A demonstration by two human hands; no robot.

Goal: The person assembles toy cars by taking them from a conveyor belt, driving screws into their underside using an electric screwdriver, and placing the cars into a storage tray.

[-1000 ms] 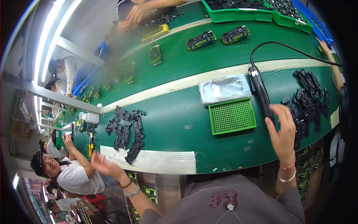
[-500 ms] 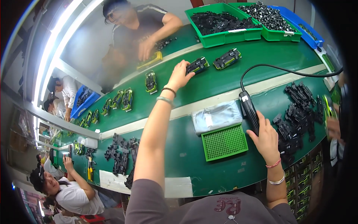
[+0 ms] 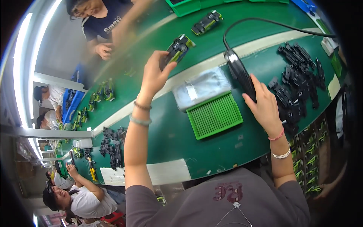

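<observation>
My left hand (image 3: 155, 75) is closed on a toy car (image 3: 179, 49), held tilted with its black underside showing and green edges at its side. It is off to the left, above the pale strip of the green bench. In my right hand (image 3: 266, 107) is a black corded electric screwdriver (image 3: 242, 75), its body pointing away and its cable looping to the far right. The tip of the screwdriver is hard to make out. A second toy car (image 3: 207, 22) lies underside up beyond the held one.
Between my hands lie a green perforated tray (image 3: 218, 135) and a grey-blue plastic-wrapped packet (image 3: 207, 86). Black plastic parts (image 3: 297, 81) pile up at the right, with more black parts (image 3: 110, 147) at the left. A co-worker's hand (image 3: 104, 51) is across the bench.
My left hand has picked the toy car up off the bench and brought it nearer. The whole view has shifted. My right hand still grips the screwdriver.
</observation>
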